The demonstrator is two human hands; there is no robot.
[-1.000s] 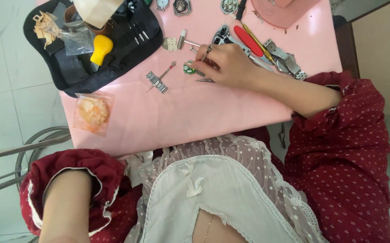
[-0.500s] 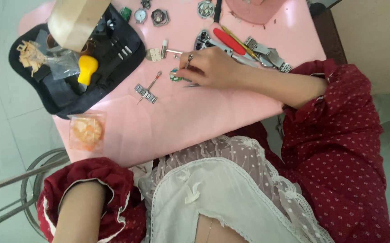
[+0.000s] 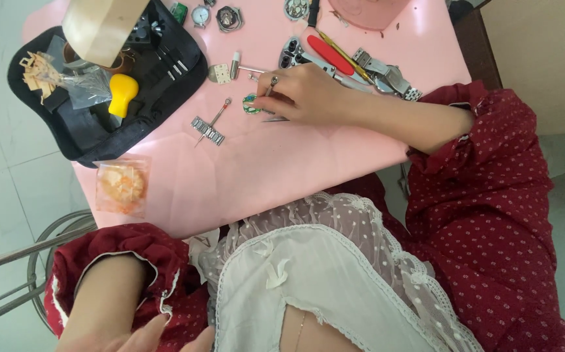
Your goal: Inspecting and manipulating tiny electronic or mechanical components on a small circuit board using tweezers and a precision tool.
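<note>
Far left on the pink table (image 3: 282,169), a black tool pouch (image 3: 80,140) lies open, with a yellow-headed tool (image 3: 123,91) and a clear bag of tan parts (image 3: 41,72) in it. Below it sits a small bag with an orange item (image 3: 121,186). Near centre, a short watch-band segment (image 3: 207,130) lies under a thin red-tipped tool (image 3: 214,120).

The small green round part (image 3: 252,103) is on the table at the fingertips of the right hand (image 3: 308,94), whose fingers are pinched together on a slim tool; the tip is too small to identify. Since a second ago the hand has stayed on this part; only the camera view has shifted.

The left hand (image 3: 145,336) rests low near the lap, fingers loose, holding nothing visible.
</note>
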